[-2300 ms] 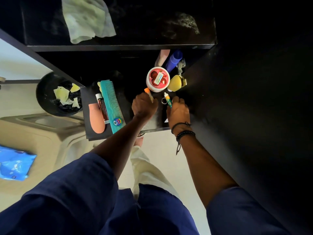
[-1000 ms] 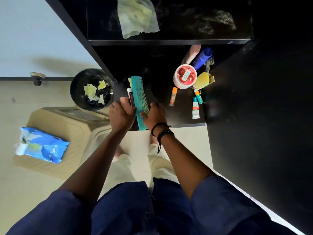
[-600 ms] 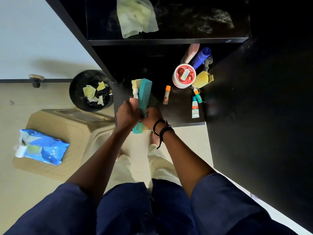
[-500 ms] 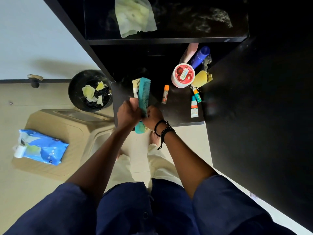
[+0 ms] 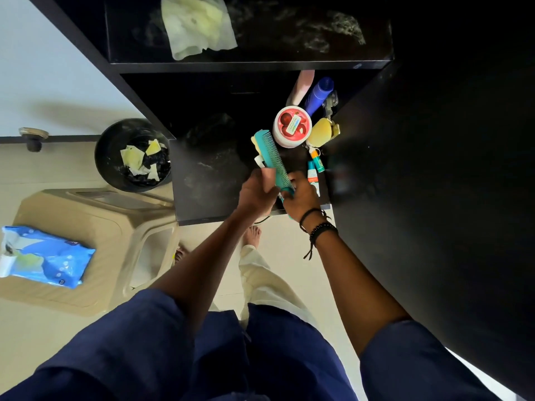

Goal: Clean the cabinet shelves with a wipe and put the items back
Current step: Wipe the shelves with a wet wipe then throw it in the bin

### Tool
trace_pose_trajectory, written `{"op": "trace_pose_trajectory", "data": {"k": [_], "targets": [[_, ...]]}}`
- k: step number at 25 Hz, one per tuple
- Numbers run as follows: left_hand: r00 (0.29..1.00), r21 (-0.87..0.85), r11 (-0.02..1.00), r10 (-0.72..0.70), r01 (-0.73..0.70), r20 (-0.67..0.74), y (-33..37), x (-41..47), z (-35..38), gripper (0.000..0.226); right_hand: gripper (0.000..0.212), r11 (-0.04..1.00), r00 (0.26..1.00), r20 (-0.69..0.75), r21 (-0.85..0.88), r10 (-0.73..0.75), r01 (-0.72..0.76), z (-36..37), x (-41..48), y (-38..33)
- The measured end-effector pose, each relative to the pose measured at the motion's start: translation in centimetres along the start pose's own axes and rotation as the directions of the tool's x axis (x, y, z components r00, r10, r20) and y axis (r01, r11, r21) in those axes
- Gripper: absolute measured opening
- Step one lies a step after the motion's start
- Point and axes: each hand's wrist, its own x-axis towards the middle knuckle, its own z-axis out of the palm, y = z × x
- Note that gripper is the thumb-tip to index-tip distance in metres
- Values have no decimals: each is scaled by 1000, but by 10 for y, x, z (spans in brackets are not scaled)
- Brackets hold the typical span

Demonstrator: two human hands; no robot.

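Both grips are clamped on the teal comb [image 5: 273, 159] just above the lower shelf [image 5: 208, 183], left hand [image 5: 256, 192] mid-length and right hand [image 5: 301, 199] at its near end; it looks like light, stiff plastic, probably best held by the spine, not the thin teeth.

My two hands hold a comb and small toiletries over the lower shelf [image 5: 208, 195].

My right hand [image 5: 301, 198] grips the near end of the teal comb [image 5: 273, 159]. My left hand [image 5: 256, 193], touching it on the left, grips a pink piece [image 5: 268, 176] and a small white tube [image 5: 258, 161] against the comb's side. Just beyond the comb's far tip stands a round tub [image 5: 292, 127] with a red lid, with a yellow pouch [image 5: 320, 133] to its right and a blue bottle [image 5: 318, 92] and a pink bottle [image 5: 302, 85] behind. Two small tubes [image 5: 313, 175] lie just right of my right hand. Well to the left of my grip are a black bin [image 5: 107, 157] and a beige stool [image 5: 95, 215] with a blue wipe pack [image 5: 46, 256] on it. A crumpled wipe [image 5: 197, 24] lies on the shelf above.
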Motion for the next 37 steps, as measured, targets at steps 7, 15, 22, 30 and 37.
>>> {"op": "trace_pose_trajectory", "data": {"k": [7, 15, 22, 30, 37], "targets": [[1000, -126, 992, -1, -1, -9, 20, 3, 10, 50, 46, 987, 986, -159, -157, -45, 20, -10, -2, 0], [974, 85, 989, -98, 117, -203, 0, -1, 5, 32, 51, 980, 978, -190, -194, -89, 51, -9, -6, 5], [998, 3, 999, -34, 34, -61, -6, -7, -2, 42, 56, 987, 971, -215, -147, -99, 69, -6, -14, 8], [1000, 16, 1000, -27, 27, 2, -7, -22, -27, 49, 51, 994, 921, -373, -45, -113, 104, -8, -41, -23], [966, -6, 998, 54, -58, -252, -8, -19, -99, 45, 33, 802, 568, -659, -89, -492, 591, -20, -50, -146]]}}
